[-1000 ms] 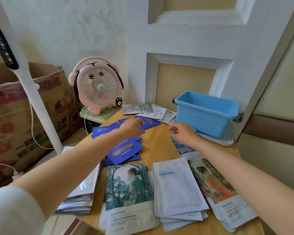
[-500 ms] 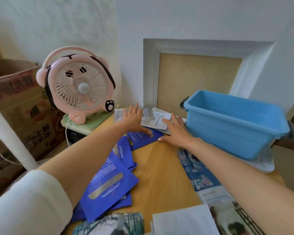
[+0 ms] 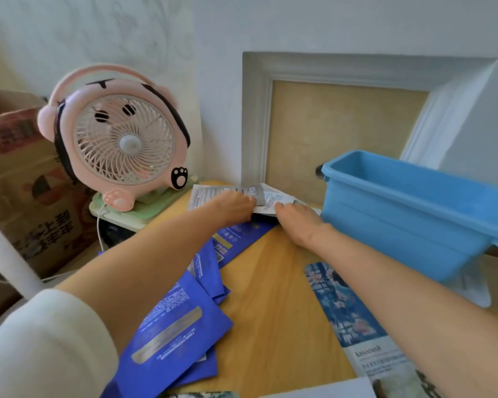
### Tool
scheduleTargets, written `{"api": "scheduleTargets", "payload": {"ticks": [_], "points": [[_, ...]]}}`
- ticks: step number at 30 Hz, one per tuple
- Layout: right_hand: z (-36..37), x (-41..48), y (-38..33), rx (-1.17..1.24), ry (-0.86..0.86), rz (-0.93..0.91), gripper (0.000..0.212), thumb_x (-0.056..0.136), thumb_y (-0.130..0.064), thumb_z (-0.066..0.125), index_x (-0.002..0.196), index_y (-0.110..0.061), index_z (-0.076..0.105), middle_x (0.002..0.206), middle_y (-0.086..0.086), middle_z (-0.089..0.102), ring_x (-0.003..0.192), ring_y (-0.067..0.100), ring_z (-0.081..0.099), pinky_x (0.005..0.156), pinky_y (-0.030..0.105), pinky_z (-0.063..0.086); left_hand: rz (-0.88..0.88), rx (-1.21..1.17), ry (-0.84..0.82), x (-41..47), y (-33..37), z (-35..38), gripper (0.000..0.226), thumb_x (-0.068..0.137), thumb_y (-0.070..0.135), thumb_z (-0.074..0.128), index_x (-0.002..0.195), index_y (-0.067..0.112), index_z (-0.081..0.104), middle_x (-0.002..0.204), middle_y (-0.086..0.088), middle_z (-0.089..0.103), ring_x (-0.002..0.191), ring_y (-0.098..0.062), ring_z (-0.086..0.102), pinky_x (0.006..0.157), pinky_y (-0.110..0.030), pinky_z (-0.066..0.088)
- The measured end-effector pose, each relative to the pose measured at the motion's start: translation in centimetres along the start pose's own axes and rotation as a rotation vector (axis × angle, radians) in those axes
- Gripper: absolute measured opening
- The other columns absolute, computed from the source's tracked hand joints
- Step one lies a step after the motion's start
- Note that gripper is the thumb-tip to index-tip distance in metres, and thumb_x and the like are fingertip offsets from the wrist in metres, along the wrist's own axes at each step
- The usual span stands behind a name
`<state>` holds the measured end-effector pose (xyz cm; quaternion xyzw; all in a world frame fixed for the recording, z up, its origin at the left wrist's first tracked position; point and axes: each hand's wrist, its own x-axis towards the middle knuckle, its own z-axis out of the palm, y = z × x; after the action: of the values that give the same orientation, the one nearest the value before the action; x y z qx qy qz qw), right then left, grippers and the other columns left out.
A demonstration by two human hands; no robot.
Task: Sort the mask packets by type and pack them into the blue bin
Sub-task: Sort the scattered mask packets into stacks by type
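Several silver-white mask packets (image 3: pixel 266 196) lie at the back of the wooden table (image 3: pixel 273 297), against the wall. My left hand (image 3: pixel 233 206) is closed over their left part. Touching their right part from the front is my right hand (image 3: pixel 298 221), fingers curled on the packets. Dark blue mask packets (image 3: pixel 179 328) spread over the table's left side under my left arm. A packet with a blue flower picture (image 3: pixel 348 314) lies at the right. The blue bin (image 3: pixel 408 208) stands at the back right, and nothing shows inside it.
A pink desk fan (image 3: pixel 118 139) on a green base stands at the table's back left corner. A cardboard box (image 3: pixel 20 179) and a white pole (image 3: pixel 9 254) stand left of the table. More packets peek in at the bottom edge.
The view has moved closer to the table's back. Both hands went from flat with spread fingers to closed on the silver-white packets by the wall.
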<state>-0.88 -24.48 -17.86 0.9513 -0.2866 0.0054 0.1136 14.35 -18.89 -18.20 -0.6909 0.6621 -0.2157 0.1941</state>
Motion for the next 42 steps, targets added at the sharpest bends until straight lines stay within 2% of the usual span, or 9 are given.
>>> {"api": "scheduleTargets", "payload": {"ticks": [7, 10, 13, 17, 25, 28, 32, 37, 42], "points": [[-4.3, -6.8, -3.7, -0.007, 0.038, -0.076, 0.033, 0.094, 0.001, 0.034, 0.122, -0.004, 0.050, 0.124, 0.015, 0.057, 0.112, 0.032, 0.056, 0.084, 0.037, 0.042, 0.123, 0.047, -0.094, -6.8, -0.7, -3.3, 0.032, 0.097, 0.015, 0.035, 0.125, 0.007, 0.046, 0.112, -0.009, 0.061, 0.095, -0.028, 0.064, 0.068, -0.032, 0.042], [-4.9, -10.9, -4.1, 0.038, -0.001, -0.095, 0.033, 0.094, -0.004, 0.036, 0.122, -0.009, 0.053, 0.123, 0.014, 0.058, 0.111, 0.031, 0.056, 0.079, 0.035, 0.040, 0.290, 0.080, -0.050, -10.7, 1.0, -4.4, 0.033, 0.098, 0.027, 0.036, 0.126, 0.015, 0.049, 0.123, -0.005, 0.058, 0.106, -0.025, 0.058, 0.089, -0.036, 0.042], [-4.6, -14.7, -3.5, 0.082, -0.175, -0.132, 0.030, 0.092, -0.012, 0.043, 0.119, -0.014, 0.057, 0.123, 0.012, 0.058, 0.112, 0.031, 0.055, 0.084, 0.035, 0.044, 0.193, -0.365, -0.244, -13.6, 2.5, -5.6, 0.058, 0.087, 0.060, 0.043, 0.135, 0.027, 0.045, 0.132, 0.005, 0.054, 0.124, -0.018, 0.047, 0.113, -0.043, 0.023], [-4.5, -17.3, -2.0, 0.110, -0.312, -0.129, 0.033, 0.088, -0.025, 0.050, 0.119, -0.019, 0.055, 0.124, 0.011, 0.056, 0.115, 0.030, 0.052, 0.089, 0.038, 0.046, -0.052, -0.816, -0.247, -15.6, 4.6, -5.9, 0.072, 0.079, 0.061, 0.058, 0.138, 0.024, 0.040, 0.139, 0.003, 0.047, 0.127, -0.021, 0.044, 0.106, -0.034, 0.033], [-6.0, -20.9, -1.3, 0.420, -0.331, 0.008, 0.050, 0.089, -0.034, 0.054, 0.138, -0.024, 0.045, 0.144, 0.001, 0.044, 0.129, 0.019, 0.044, 0.104, 0.032, 0.038, 0.010, -0.111, -0.182, -18.5, 7.3, -8.5, 0.027, 0.097, 0.005, 0.038, 0.120, 0.002, 0.051, 0.116, -0.013, 0.058, 0.099, -0.030, 0.063, 0.072, -0.038, 0.050], [-6.4, -22.0, -0.8, 0.609, -0.188, 0.097, 0.063, 0.085, -0.028, 0.059, 0.144, -0.028, 0.036, 0.148, -0.001, 0.040, 0.119, 0.010, 0.050, 0.099, 0.025, 0.040, -0.204, -0.415, 0.006, -19.7, 6.9, -11.3, 0.022, 0.098, 0.015, 0.039, 0.114, 0.004, 0.048, 0.100, -0.014, 0.064, 0.088, -0.034, 0.063, 0.066, -0.038, 0.041], [-9.2, -22.6, -1.5, 1.294, -0.049, 0.175, 0.064, 0.084, -0.029, 0.068, 0.138, -0.022, 0.035, 0.133, -0.011, 0.047, 0.121, 0.009, 0.047, 0.105, 0.031, 0.039, -0.485, -1.354, 0.440, -21.5, 7.2, -16.0, 0.015, 0.093, 0.007, 0.041, 0.085, 0.003, 0.054, 0.068, -0.007, 0.053, 0.067, -0.022, 0.049, 0.056, -0.028, 0.031], [-11.5, -23.3, -2.8, 1.698, -0.078, 0.139, 0.034, 0.081, -0.016, 0.069, 0.112, -0.006, 0.062, 0.108, 0.014, 0.070, 0.096, 0.027, 0.067, 0.093, 0.046, 0.051, -0.654, -2.085, 0.497, -23.1, 8.6, -18.9, 0.023, 0.096, 0.007, 0.037, 0.078, 0.009, 0.052, 0.071, -0.005, 0.054, 0.064, -0.016, 0.053, 0.058, -0.021, 0.044], [-11.4, -24.1, -3.6, 1.709, 0.020, 0.144, 0.024, 0.080, -0.006, 0.068, 0.103, 0.001, 0.064, 0.102, 0.021, 0.069, 0.091, 0.031, 0.068, 0.087, 0.045, 0.054, -0.484, -2.292, 0.293, -24.8, 8.8, -18.6, 0.018, 0.091, 0.010, 0.057, 0.108, 0.005, 0.057, 0.083, -0.011, 0.068, 0.058, -0.015, 0.067, 0.053, -0.025, 0.054]]}}
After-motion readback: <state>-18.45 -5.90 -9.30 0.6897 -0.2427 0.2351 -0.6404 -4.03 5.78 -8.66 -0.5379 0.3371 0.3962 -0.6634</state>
